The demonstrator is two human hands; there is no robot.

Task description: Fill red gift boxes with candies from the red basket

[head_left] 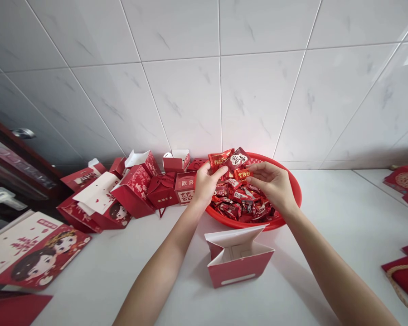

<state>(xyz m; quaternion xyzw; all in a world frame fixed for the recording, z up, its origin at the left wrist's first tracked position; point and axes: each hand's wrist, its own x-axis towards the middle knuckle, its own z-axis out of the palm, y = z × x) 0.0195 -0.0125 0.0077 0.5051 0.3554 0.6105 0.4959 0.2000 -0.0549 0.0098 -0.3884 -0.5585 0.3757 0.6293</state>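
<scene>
Left hand (206,181), partly closed, grips wrapped sweets (221,158) between thumb and fingers; right hand (270,181), loosely curled, pinches an orange-red sweet (241,175) at its fingertips. Both are over the red basket (296,197), which holds more sweets and sits near the tiled wall (183,99). Just in front of it, between the forearms, an open carton (240,270) stands mouth upward, its long axis running left to right, right end slightly farther away. Folded boxes (132,192) crowd the left; bare worktop (340,217) lies right of the basket.
</scene>
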